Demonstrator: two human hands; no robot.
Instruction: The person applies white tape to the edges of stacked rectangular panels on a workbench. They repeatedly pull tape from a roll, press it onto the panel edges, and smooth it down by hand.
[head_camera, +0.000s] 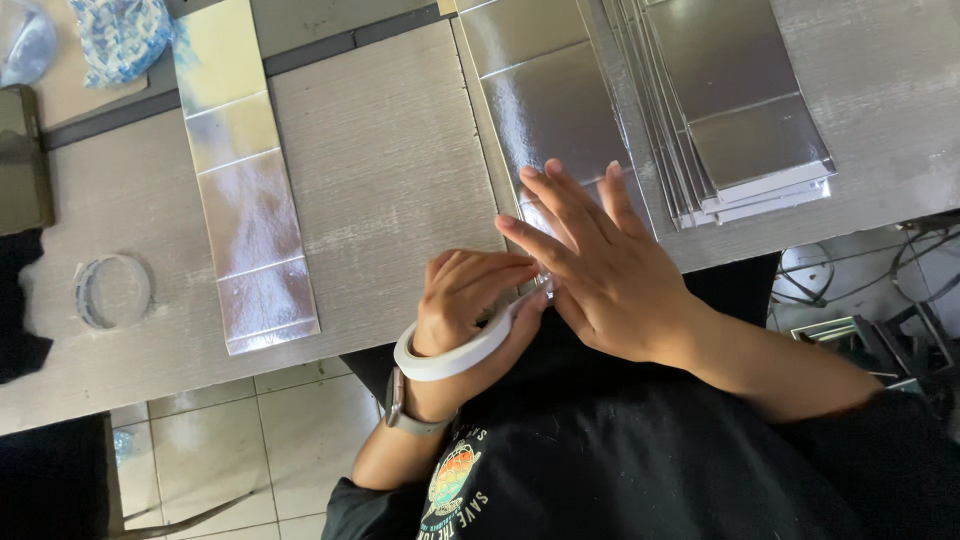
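The left hand (470, 295) is curled shut around a roll of white tape (450, 355), which rides like a bracelet over the wrist just above a grey watch (405, 415), its fingertips pinching the free end near the counter's (390, 170) front edge. The right hand (590, 265) lies spread and flat, fingers fanned, pressing on the near end of a silvery creased sheet (545, 100) that runs away across the counter. That sheet looks thin, light and slick, stiff enough to stay flat yet probably easy to dent; I'd judge a flat palm near the edge holds it better than a pinch. The tape looks light and sticky, best taken by its loose end. A stack of similar sheets (740, 110) sits just beside, a separate folded strip (250, 190) well to the left, and a clear tape ring (112, 290) beyond that.
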